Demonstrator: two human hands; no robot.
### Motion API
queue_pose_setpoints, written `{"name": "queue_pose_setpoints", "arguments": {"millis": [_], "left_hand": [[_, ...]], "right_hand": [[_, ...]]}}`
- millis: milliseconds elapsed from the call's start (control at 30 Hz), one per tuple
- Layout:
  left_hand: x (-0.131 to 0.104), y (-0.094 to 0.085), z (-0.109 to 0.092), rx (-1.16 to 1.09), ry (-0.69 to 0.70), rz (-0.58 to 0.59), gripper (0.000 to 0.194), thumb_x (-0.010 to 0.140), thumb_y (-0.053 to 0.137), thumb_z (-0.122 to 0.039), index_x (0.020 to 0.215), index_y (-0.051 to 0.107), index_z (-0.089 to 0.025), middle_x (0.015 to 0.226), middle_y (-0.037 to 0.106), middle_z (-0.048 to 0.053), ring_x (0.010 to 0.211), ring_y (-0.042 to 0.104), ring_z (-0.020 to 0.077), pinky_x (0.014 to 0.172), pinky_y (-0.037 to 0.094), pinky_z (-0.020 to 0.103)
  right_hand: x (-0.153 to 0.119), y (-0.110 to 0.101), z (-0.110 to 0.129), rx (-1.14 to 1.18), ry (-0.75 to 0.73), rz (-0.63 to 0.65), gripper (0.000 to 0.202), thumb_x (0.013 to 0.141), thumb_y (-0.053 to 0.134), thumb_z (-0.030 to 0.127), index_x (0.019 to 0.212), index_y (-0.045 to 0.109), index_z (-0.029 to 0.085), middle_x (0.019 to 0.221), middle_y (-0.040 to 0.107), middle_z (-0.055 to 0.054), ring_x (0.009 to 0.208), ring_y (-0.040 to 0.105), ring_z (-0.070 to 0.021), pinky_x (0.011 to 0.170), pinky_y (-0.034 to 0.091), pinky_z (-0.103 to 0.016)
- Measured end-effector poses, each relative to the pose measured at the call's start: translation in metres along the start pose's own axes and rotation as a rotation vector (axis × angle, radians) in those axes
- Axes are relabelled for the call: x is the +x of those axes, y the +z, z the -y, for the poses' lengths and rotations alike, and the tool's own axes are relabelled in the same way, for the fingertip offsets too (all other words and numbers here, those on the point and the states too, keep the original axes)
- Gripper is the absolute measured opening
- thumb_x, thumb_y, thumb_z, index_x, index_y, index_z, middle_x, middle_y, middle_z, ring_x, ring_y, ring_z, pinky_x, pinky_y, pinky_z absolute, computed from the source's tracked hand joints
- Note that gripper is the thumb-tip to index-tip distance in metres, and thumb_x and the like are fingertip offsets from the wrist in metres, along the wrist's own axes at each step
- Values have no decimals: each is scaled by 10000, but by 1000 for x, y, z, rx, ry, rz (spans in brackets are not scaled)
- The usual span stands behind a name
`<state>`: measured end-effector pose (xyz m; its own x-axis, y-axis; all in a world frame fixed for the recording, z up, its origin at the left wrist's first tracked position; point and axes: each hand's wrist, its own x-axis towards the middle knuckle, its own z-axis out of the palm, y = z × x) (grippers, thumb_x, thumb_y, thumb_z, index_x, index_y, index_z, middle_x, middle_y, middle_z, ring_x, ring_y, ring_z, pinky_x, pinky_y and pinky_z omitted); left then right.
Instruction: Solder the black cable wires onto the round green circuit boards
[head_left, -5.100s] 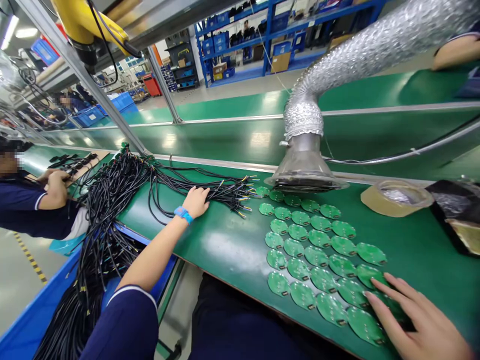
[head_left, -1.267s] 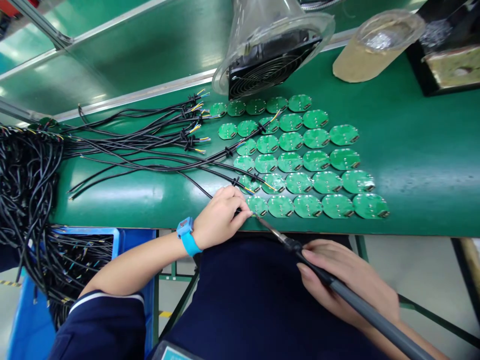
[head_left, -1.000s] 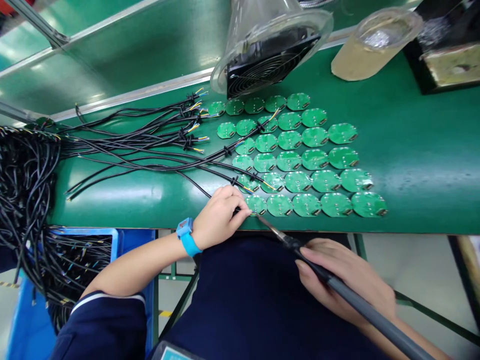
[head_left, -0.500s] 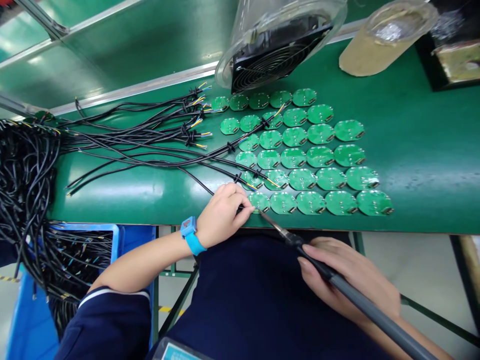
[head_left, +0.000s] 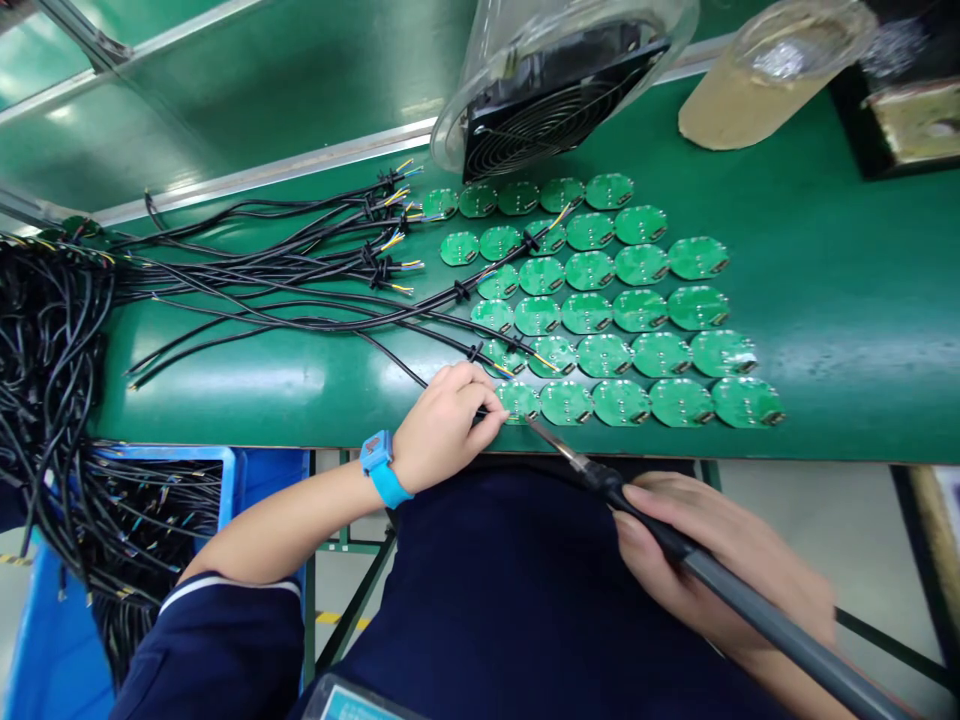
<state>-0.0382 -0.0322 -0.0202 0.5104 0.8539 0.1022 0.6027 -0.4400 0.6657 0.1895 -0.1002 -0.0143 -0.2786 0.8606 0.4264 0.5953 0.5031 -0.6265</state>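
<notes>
My left hand (head_left: 454,415) is closed in a pinch on a black cable (head_left: 397,362), which runs into it from the upper left. Its fingertips are at the left edge of a round green circuit board (head_left: 520,401), the leftmost in the front row. What the cable's end touches is hidden by the fingers. A soldering iron (head_left: 660,540) is gripped in my right hand (head_left: 727,560). Its metal tip points up and left, at the lower right edge of that same board; whether it touches cannot be made out.
Several rows of green boards (head_left: 621,403) lie on the green table (head_left: 840,330). More black cables (head_left: 300,260) stretch from a big bundle (head_left: 52,340) over a blue bin (head_left: 231,480). A fan (head_left: 555,130) in a clear tub and a tan cylinder (head_left: 739,105) stand behind.
My right hand and the soldering iron have shifted slightly to the right, its tip moving away from my left fingertips. My left hand stays nearly in place.
</notes>
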Motion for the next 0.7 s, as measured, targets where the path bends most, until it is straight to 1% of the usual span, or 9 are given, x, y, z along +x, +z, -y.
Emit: {"name": "queue_pose_setpoints", "arguments": {"millis": [67, 100, 233, 333, 467, 700], "left_hand": [[0, 1, -1, 0, 0, -20, 83, 857, 531, -185, 782, 558, -160, 941, 575, 77, 944, 555, 185, 865, 452, 365], [0, 1, -1, -1, 1, -34, 83, 855, 530, -183, 781, 558, -161, 949, 582, 77, 945, 559, 185, 865, 451, 367], [-1, 5, -2, -6, 2, -96, 85, 846, 536, -173, 762, 549, -168, 966, 605, 75, 941, 573, 181, 856, 451, 361], [-1, 8, -3, -5, 6, -135, 89, 835, 548, -160, 747, 536, -171, 941, 619, 71, 927, 582, 177, 841, 453, 346], [-1, 12, -4, -6, -10, -170, 89, 823, 547, -145, 739, 531, -171, 915, 623, 68, 911, 583, 175, 832, 454, 340], [-1, 14, -5, -8, -46, -174, 100, 820, 535, -140, 726, 532, -174, 912, 619, 66, 897, 579, 177, 830, 455, 342]], "right_hand": [[8, 1, 4, -20, -133, 14, 129, 854, 554, 183, 982, 561, 204, 631, 621, 9, 573, 623, -138, 541, 543, -263], [12, 2, 6, -35, -164, 15, 155, 854, 551, 164, 1005, 552, 199, 624, 615, 11, 566, 619, -135, 536, 539, -257], [17, 5, 10, -76, -176, 30, 187, 843, 564, 149, 1026, 543, 183, 624, 610, 7, 560, 611, -137, 522, 526, -253], [17, 7, 13, -97, -231, 41, 213, 827, 570, 117, 1033, 538, 158, 637, 621, -4, 549, 600, -132, 522, 523, -253], [18, 9, 16, -143, -305, 19, 242, 803, 591, 95, 1036, 533, 123, 615, 609, -11, 536, 587, -136, 523, 525, -264], [19, 9, 18, -150, -273, 14, 222, 820, 579, 110, 1033, 536, 154, 644, 623, -6, 548, 598, -131, 518, 529, -259]]}}
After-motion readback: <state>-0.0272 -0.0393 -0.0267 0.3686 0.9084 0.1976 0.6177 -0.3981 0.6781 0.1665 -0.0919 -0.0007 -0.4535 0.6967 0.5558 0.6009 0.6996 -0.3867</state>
